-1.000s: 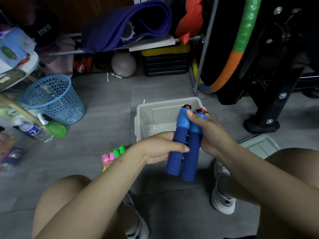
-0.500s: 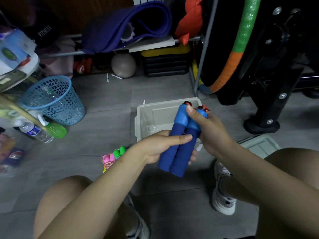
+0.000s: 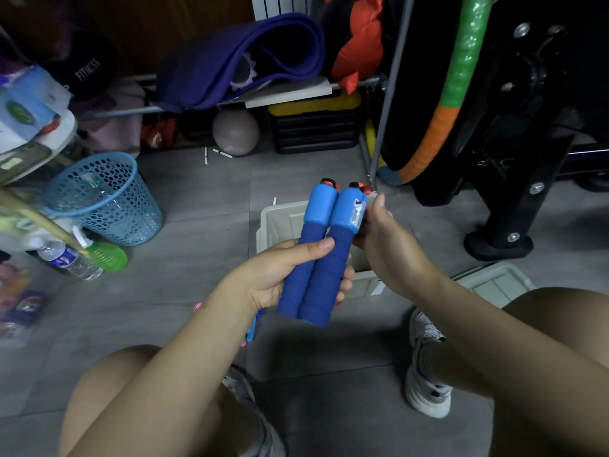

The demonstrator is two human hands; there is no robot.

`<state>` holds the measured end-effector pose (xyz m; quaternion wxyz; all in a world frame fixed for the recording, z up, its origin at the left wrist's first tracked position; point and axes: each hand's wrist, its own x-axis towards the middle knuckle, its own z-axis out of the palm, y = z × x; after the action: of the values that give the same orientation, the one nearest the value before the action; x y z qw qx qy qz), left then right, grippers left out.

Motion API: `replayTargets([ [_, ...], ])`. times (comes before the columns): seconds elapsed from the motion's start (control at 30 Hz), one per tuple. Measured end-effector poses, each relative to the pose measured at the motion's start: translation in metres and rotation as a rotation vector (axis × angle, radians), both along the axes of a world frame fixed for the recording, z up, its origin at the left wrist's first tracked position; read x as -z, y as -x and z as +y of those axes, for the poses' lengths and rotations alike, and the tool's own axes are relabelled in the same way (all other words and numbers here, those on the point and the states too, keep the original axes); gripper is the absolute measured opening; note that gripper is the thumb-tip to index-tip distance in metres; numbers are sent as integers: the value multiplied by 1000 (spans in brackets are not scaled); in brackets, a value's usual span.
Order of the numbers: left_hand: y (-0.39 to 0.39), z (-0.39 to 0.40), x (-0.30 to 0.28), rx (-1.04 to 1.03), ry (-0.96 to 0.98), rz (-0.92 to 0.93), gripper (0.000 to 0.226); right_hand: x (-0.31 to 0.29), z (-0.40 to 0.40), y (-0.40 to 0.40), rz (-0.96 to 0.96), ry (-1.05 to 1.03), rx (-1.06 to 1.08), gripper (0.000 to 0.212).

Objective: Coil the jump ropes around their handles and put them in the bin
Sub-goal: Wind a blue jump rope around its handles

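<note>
Two blue foam jump rope handles [image 3: 316, 278] are held side by side and tilted, with their light blue tops and red-black ends pointing away from me. My left hand [image 3: 280, 275] grips both round their dark blue lower parts, thumb across the front. My right hand [image 3: 385, 245] is against the right side of the right handle's top, thumb lifted clear; its fingers are hidden behind the handles. The rope itself is out of sight. The beige bin [image 3: 280, 219] stands on the floor just beyond and under the handles. A second, colourful jump rope [image 3: 252, 328] peeks out under my left wrist.
The bin's lid [image 3: 494, 282] lies at the right by my knee. A blue mesh basket [image 3: 99, 199] and a water bottle [image 3: 69, 258] are at the left. Black exercise equipment [image 3: 514, 209] stands at the right, and a cluttered shelf with a ball [image 3: 235, 131] at the back. My shoe [image 3: 425, 367] is near the bin.
The handles have tilted and risen a little in my left hand. My right thumb has come off the handle tops, and the right hand has shifted to their right side.
</note>
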<state>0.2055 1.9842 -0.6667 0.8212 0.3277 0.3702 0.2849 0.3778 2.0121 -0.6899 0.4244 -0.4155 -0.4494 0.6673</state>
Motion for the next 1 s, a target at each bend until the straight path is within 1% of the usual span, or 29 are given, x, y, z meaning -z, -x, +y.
replayTargets([
  [0.03, -1, 0, -2, -49, -8, 17, 31, 1, -2, 2, -3, 6, -5, 54],
  [0.07, -1, 2, -3, -103, -16, 44, 27, 2, -5, 4, -20, 3, 11, 45],
  [0.13, 0, 5, -2, -165, -25, 75, 31, 3, -7, 7, -107, -23, 108, 26],
  [0.17, 0, 6, -3, -168, -23, 79, 34, 5, -7, 8, -175, -69, 168, 19],
  [0.2, 0, 6, -2, -161, -18, 75, 36, 6, -8, 8, -248, -140, 220, 18],
  [0.27, 0, 5, -1, -130, -3, 57, 40, 5, -10, 7, -391, -286, 292, 26],
  [0.3, 0, 5, -2, -115, 7, 34, 46, 5, -10, 7, -439, -334, 323, 28],
  [0.4, 3, 7, 2, -83, 24, -38, 73, 3, -7, 6, -463, -360, 424, 24],
  [0.47, 4, 7, 4, -88, 32, -53, 77, 0, -7, 5, -454, -385, 467, 20],
  [0.53, 3, 6, 2, -102, 35, -57, 74, -3, -8, 4, -440, -403, 484, 17],
  [0.6, 0, 4, 1, -132, 27, -43, 59, -7, -9, 4, -395, -346, 460, 15],
  [0.67, -3, 2, 0, -160, 16, -12, 40, -9, -9, 3, -336, -213, 415, 12],
  [0.7, -4, 2, 0, -166, 7, -8, 36, -10, -7, 2, -297, -135, 395, 11],
  [0.8, -6, 0, -1, -167, -12, -17, 35, -13, -2, -4, -125, 26, 339, 23],
  [0.83, -7, 0, -1, -169, -15, -14, 35, -14, -1, -5, -47, 52, 323, 22],
  [0.9, -8, 1, -1, -172, -20, -10, 35, -18, 0, -7, 82, 78, 311, 14],
  [0.93, -8, 0, -1, -173, -22, -15, 35, -19, 0, -8, 82, 59, 317, 12],
  [1.0, -9, 1, -1, -183, -13, -35, 35, -17, -1, -8, -49, -57, 343, 12],
])
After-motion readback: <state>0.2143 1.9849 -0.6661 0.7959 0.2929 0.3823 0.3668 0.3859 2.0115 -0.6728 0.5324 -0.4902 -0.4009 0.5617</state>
